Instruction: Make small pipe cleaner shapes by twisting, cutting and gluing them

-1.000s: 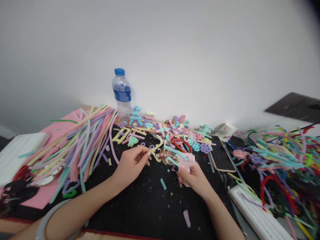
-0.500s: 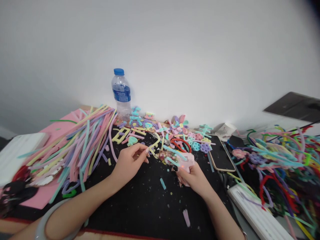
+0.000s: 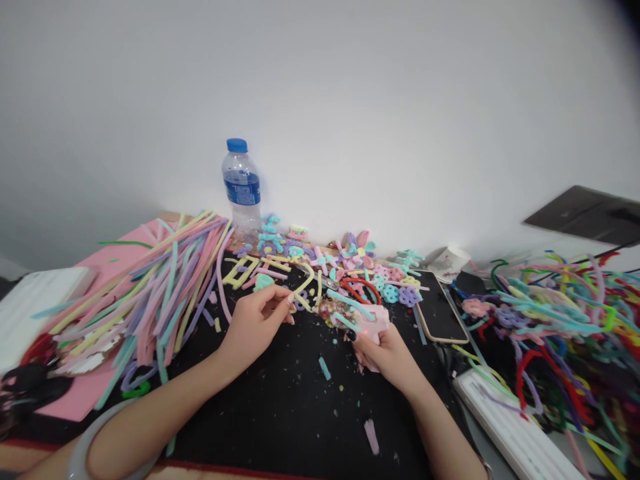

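Observation:
Between the thumb and fingers of my left hand [image 3: 263, 323] is a bent yellow pipe cleaner [image 3: 303, 287], pinched at its near end and angled up to the right. My right hand [image 3: 383, 357] wraps round a pale pink hot glue gun [image 3: 374, 323] with a small orange light on it. Its tip, crusted with glue and bits, points left and lies just beside the yellow piece; whether they touch I cannot tell. Light blue pipe cleaner pieces [image 3: 350, 305] lie along the gun. Short offcuts, one blue [image 3: 325, 369] and one lilac [image 3: 371, 437], rest on the black mat [image 3: 280, 413].
Loose pastel pipe cleaners [image 3: 170, 287] cover a pink sheet [image 3: 70, 400] at left. A water bottle [image 3: 242, 187] stands by the wall. Pipe-cleaner flowers [image 3: 361, 250] line the back. To the right are a phone [image 3: 443, 310], a white power strip [image 3: 515, 427] and a tangled colourful heap [image 3: 550, 320].
Both hands keep their holds with hardly any movement. The glue gun's tip and the yellow pipe cleaner remain close together; the view has shifted slightly.

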A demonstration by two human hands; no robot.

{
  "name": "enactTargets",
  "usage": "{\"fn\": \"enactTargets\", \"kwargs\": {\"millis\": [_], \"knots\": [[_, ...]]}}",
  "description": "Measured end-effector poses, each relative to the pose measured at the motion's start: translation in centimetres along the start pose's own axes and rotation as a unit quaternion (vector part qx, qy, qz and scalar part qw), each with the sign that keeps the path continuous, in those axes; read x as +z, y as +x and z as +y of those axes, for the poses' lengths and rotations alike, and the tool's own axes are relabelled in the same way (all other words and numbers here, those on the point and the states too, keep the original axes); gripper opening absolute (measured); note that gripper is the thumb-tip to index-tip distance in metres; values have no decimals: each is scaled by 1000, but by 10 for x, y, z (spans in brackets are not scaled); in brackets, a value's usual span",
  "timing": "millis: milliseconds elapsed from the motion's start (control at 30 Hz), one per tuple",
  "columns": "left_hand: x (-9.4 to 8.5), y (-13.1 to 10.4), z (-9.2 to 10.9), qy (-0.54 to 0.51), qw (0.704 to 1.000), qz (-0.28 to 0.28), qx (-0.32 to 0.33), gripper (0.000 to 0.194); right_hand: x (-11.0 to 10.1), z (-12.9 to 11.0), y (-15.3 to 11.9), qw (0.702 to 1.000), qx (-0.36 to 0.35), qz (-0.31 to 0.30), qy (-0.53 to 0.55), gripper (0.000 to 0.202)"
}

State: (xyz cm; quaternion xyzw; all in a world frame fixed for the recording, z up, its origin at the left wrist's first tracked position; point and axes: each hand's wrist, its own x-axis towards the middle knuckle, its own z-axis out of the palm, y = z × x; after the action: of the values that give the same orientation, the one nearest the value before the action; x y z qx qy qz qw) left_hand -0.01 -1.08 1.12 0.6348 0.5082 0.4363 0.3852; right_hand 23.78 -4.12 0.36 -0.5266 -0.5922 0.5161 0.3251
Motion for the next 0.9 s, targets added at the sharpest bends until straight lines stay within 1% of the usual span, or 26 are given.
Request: {"fn": "enactTargets", "kwargs": {"millis": [267,667,900], "knots": [[-1,2,-2,-28,1000,-2,-3,18,-2,2,0,1000,-4,3,-6,38],[-2,3,-1,-36,999,6,-16,17,-4,3,1,1000,-12,4,-5,39],[-1,3,-2,-38,999,11,-12,18,-3,1,0,1000,-9,4,4,35]]}}
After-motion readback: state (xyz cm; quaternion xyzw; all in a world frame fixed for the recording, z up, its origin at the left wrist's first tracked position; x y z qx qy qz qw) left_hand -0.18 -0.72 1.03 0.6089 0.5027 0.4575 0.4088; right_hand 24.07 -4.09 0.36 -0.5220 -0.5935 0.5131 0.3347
